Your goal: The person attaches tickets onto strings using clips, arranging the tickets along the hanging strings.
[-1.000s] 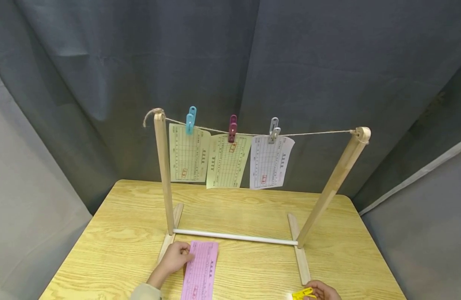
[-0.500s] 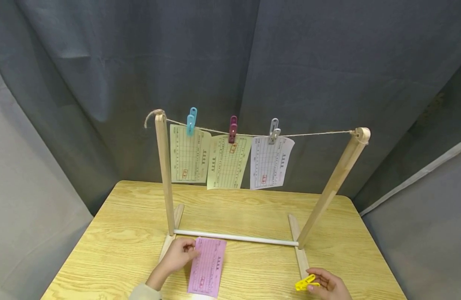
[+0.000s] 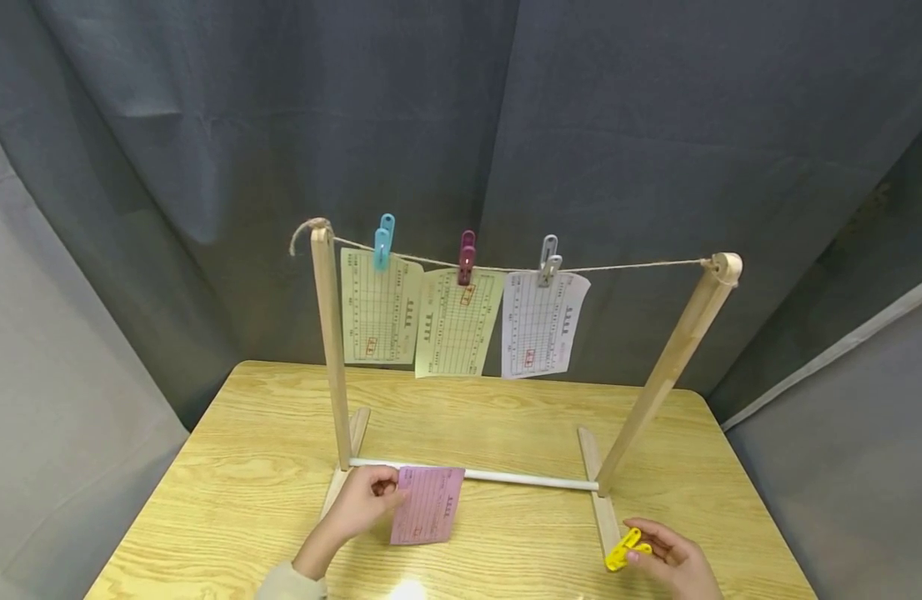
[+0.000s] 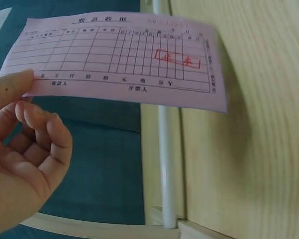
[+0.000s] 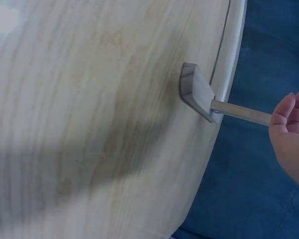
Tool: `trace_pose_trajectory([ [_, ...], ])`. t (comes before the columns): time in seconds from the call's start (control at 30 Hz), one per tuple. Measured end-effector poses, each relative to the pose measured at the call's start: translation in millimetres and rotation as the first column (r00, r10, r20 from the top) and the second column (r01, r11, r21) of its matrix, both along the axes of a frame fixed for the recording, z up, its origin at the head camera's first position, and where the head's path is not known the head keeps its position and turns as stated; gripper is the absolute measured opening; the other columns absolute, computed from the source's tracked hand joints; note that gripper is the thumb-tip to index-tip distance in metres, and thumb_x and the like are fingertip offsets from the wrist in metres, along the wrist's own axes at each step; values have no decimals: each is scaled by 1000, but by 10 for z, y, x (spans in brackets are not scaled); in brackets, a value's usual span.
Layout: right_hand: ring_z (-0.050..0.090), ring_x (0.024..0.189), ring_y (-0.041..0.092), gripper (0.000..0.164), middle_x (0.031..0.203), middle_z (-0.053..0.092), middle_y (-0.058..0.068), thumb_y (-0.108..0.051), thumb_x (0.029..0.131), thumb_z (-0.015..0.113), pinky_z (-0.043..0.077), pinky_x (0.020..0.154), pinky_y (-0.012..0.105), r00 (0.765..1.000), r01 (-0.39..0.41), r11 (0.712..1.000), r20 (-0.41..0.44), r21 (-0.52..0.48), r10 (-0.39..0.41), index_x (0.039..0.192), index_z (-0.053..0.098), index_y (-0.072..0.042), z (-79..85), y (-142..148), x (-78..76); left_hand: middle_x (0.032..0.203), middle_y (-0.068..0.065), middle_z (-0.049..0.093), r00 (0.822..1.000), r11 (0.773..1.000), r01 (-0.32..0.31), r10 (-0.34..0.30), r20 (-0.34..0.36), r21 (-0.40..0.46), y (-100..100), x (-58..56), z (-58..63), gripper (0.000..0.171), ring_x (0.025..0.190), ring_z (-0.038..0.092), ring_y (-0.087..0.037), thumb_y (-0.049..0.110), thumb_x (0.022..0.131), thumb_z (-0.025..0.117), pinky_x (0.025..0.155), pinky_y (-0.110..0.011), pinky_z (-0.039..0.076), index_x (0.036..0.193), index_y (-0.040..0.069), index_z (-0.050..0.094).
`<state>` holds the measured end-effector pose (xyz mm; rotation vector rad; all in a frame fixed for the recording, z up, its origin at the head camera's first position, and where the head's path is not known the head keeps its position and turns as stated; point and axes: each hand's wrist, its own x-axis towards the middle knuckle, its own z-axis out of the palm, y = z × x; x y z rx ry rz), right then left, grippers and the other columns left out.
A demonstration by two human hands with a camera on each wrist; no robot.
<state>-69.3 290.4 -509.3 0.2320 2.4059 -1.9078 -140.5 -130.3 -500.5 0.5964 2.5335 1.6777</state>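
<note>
My left hand (image 3: 367, 502) pinches a pink receipt slip (image 3: 428, 506) by its left edge. In the left wrist view the slip (image 4: 114, 59) shows a printed grid and a red stamp box, with thumb and forefinger at one corner. On the right, my right hand (image 3: 673, 557) holds a yellow clothespin (image 3: 627, 550) between thumb and fingers, close to the foot of the rack's right post. The right wrist view shows only part of that hand (image 5: 293, 132); the clothespin is out of sight there.
A wooden rack with a left post (image 3: 329, 350) and right post (image 3: 663, 375) carries a twine line (image 3: 633, 267). Blue (image 3: 383, 242), maroon (image 3: 466, 258) and grey clothespins (image 3: 548, 261) hold two green slips and a white slip (image 3: 542, 325) on it. A white rod (image 3: 521, 477) joins the posts low down.
My left hand has raised the pink slip off the table, carrying it forward and right. My right hand has come forward into fuller view with the yellow clothespin.
</note>
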Motion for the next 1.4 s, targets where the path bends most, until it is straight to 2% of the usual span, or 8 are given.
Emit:
trace_pose_trajectory([
  [0.17,59,79,8,44,93,61,-6,-2,80,66,50,66,24,999,52,997,0,53,-52,120,52,8,108,-11,-57,58,4,38,998,1000,8,-9,-57,-4,61,41,244,27,53,35,-3,-7,78,64,48,-16,30,60,2,46],
  [0.3,59,76,11,33,88,61,2,6,78,65,50,64,22,995,40,999,-95,-6,-40,109,56,6,193,-3,-85,61,1,41,998,1000,16,-16,-69,5,106,52,411,22,56,37,-5,-8,78,63,50,-17,32,63,1,51],
  [0.53,61,81,9,31,95,64,-1,8,81,60,50,66,19,942,-142,974,-326,-176,79,111,60,-2,160,129,-130,65,4,44,996,999,19,-16,-89,32,158,-56,403,10,58,38,-4,0,80,66,50,-18,34,73,4,61],
  [0.63,61,83,7,34,98,64,-4,11,83,56,51,66,19,930,-155,973,-358,-172,85,114,59,1,231,140,-137,66,4,46,992,998,38,-33,-122,41,201,-80,456,6,59,40,-5,4,81,66,51,-19,36,76,4,63],
  [0.7,61,82,5,33,98,64,-7,9,83,58,50,66,19,943,-103,986,-328,-133,55,113,60,-2,338,110,-129,67,4,46,988,998,51,-45,-145,39,236,-91,503,5,60,41,-5,5,82,65,51,-19,38,77,3,63],
  [0.87,60,84,5,36,100,64,-8,12,82,56,50,67,18,932,-113,984,-358,-134,58,114,60,-5,491,89,-180,67,5,47,990,999,39,-35,-140,24,321,-106,625,4,62,43,-6,5,81,66,55,-20,41,78,4,64],
  [1.13,60,82,7,36,99,64,-3,19,81,53,51,66,19,884,-192,963,-459,-189,86,113,58,4,723,54,-294,67,4,47,986,997,50,-39,-164,65,440,-152,768,9,61,43,-6,3,80,67,54,-19,39,73,5,62],
  [1.4,60,81,10,39,95,64,4,28,75,51,50,64,18,782,-303,938,-606,-168,144,110,55,12,977,16,-432,67,5,47,976,991,73,-49,-211,110,563,-184,896,9,62,43,-7,1,78,67,54,-19,39,71,5,62],
])
